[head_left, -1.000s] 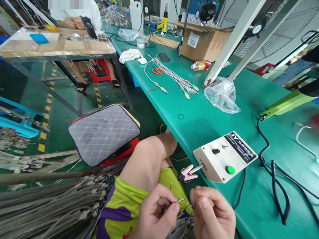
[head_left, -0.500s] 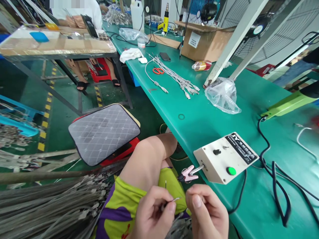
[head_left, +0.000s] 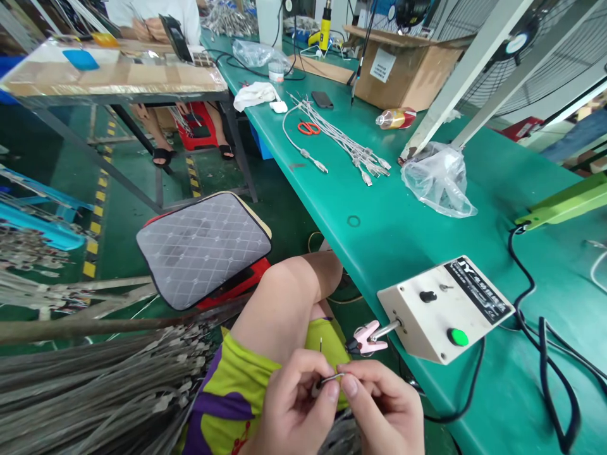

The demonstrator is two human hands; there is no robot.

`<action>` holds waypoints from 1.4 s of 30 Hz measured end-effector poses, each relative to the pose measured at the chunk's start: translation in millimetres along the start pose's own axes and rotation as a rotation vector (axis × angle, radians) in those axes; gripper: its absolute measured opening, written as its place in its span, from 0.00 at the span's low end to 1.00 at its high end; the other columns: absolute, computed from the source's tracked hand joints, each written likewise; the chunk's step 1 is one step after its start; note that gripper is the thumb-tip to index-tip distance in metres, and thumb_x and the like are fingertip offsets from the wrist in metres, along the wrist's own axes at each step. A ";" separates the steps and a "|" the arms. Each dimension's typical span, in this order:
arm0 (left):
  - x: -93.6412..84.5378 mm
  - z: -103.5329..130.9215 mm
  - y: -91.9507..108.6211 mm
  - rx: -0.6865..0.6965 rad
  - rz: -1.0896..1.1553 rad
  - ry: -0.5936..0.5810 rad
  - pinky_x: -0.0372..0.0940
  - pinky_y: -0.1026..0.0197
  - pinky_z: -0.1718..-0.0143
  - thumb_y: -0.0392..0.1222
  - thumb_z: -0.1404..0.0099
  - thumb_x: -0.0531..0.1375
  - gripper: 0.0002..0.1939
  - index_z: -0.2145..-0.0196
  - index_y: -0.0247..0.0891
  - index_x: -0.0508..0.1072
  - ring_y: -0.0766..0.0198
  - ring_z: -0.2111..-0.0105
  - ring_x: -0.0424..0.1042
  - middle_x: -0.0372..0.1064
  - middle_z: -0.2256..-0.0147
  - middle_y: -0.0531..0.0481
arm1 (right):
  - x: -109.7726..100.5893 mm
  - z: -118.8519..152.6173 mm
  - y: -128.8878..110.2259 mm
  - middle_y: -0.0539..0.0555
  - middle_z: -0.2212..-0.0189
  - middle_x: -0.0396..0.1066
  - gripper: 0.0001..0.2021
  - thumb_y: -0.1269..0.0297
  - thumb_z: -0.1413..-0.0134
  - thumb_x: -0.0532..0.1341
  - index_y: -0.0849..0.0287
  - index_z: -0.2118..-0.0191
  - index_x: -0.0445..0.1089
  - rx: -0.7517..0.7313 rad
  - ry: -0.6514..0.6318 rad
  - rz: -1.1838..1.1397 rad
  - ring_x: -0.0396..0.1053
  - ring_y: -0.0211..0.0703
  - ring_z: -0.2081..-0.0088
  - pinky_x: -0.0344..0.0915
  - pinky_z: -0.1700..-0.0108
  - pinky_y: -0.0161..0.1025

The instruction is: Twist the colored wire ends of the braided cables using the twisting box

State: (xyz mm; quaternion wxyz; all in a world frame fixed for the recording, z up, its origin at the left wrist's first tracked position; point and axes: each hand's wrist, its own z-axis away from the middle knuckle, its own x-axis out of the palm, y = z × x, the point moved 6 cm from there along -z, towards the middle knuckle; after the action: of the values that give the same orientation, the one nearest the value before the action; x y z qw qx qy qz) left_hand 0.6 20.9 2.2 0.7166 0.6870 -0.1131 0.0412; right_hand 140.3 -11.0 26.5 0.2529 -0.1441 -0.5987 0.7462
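Above my lap, my left hand (head_left: 303,401) pinches a thin grey cable (head_left: 332,377) between thumb and forefinger. The fingertips of my right hand (head_left: 379,401) are closed on the cable's short free end, touching close beside my left fingertips. Just beyond my hands, a pink clip (head_left: 370,339) sits on the metal shaft of a cream control box (head_left: 446,309) with a green button and a black knob. Farther up the green table (head_left: 327,189) lie a bundle of white cables (head_left: 341,139) and orange-handled scissors (head_left: 308,128).
Long grey cables (head_left: 95,385) hang at lower left, beside a stool with a grey cushion (head_left: 203,249). A plastic bag (head_left: 439,180), a cardboard box (head_left: 398,72) and a green tool (head_left: 569,199) are on the table. Another person's hands (head_left: 152,28) are at upper left.
My right hand has moved left to meet my left hand, and its fingertips have closed on the cable end. The view has shifted slightly, so the table and box appear farther right.
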 end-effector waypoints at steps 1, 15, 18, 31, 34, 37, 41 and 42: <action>-1.2 -0.9 -0.3 0.024 -0.016 -0.003 0.55 0.68 0.75 0.55 0.19 0.65 0.16 0.60 0.40 0.79 0.68 0.77 0.61 0.65 0.74 0.55 | -1.2 -0.2 3.3 0.52 0.77 0.79 0.15 0.45 0.47 0.84 0.51 0.66 0.90 0.011 -0.002 -0.024 0.66 0.36 0.77 0.65 0.71 0.33; 1.5 -19.6 7.8 0.139 -0.082 -0.052 0.56 0.70 0.78 0.38 0.22 0.63 0.09 0.64 0.40 0.74 0.70 0.80 0.61 0.64 0.75 0.56 | -4.2 -34.1 24.9 0.55 0.71 0.78 0.26 0.35 0.41 0.76 0.53 0.52 0.91 0.224 -0.160 -0.390 0.71 0.43 0.73 0.74 0.68 0.36; 1.4 -26.5 8.5 0.039 -0.064 -0.050 0.55 0.71 0.77 0.38 0.24 0.66 0.09 0.65 0.39 0.74 0.71 0.79 0.59 0.61 0.75 0.58 | 0.2 -38.4 29.9 0.51 0.68 0.75 0.30 0.37 0.44 0.80 0.48 0.42 0.87 0.318 -0.117 -0.578 0.68 0.38 0.72 0.78 0.62 0.38; 9.2 -31.3 2.4 -0.088 -0.002 -0.057 0.57 0.72 0.77 0.46 0.27 0.72 0.15 0.66 0.39 0.73 0.71 0.79 0.59 0.62 0.76 0.58 | -0.7 -30.3 49.8 0.40 0.85 0.56 0.22 0.41 0.38 0.79 0.52 0.49 0.85 0.215 0.109 -0.601 0.51 0.34 0.81 0.61 0.77 0.28; 10.5 -30.1 -0.3 -0.102 0.008 -0.057 0.58 0.72 0.77 0.47 0.27 0.72 0.15 0.66 0.39 0.73 0.72 0.79 0.60 0.63 0.76 0.58 | -2.6 -29.9 48.5 0.41 0.86 0.57 0.23 0.41 0.39 0.80 0.52 0.50 0.85 0.217 0.125 -0.580 0.50 0.33 0.81 0.60 0.77 0.28; 10.9 -28.2 -3.7 -0.109 0.033 -0.046 0.59 0.71 0.77 0.47 0.27 0.73 0.16 0.66 0.39 0.73 0.71 0.79 0.62 0.65 0.75 0.57 | -1.7 -34.2 46.0 0.41 0.86 0.57 0.26 0.37 0.40 0.79 0.52 0.48 0.86 0.214 0.101 -0.556 0.50 0.33 0.81 0.59 0.76 0.28; 14.3 -23.2 -9.4 -0.124 0.186 -0.127 0.68 0.68 0.72 0.54 0.22 0.69 0.17 0.62 0.41 0.71 0.67 0.77 0.70 0.72 0.73 0.54 | 7.5 -39.7 41.6 0.49 0.86 0.65 0.40 0.19 0.50 0.72 0.57 0.57 0.88 0.330 -0.098 -0.367 0.55 0.36 0.83 0.57 0.77 0.33; 14.9 -22.0 -10.5 -0.134 0.225 -0.155 0.69 0.67 0.71 0.55 0.21 0.67 0.18 0.61 0.42 0.70 0.67 0.76 0.71 0.73 0.72 0.53 | 7.5 -38.1 38.5 0.52 0.85 0.67 0.43 0.15 0.51 0.68 0.58 0.63 0.88 0.345 -0.163 -0.299 0.56 0.38 0.83 0.57 0.77 0.34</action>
State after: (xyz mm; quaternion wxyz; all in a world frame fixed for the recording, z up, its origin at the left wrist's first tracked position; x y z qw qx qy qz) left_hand 19.6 40.8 -5.4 0.7408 0.6218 -0.2469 0.0604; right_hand 145.9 18.4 -19.3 0.3322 0.0521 -0.4955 0.8009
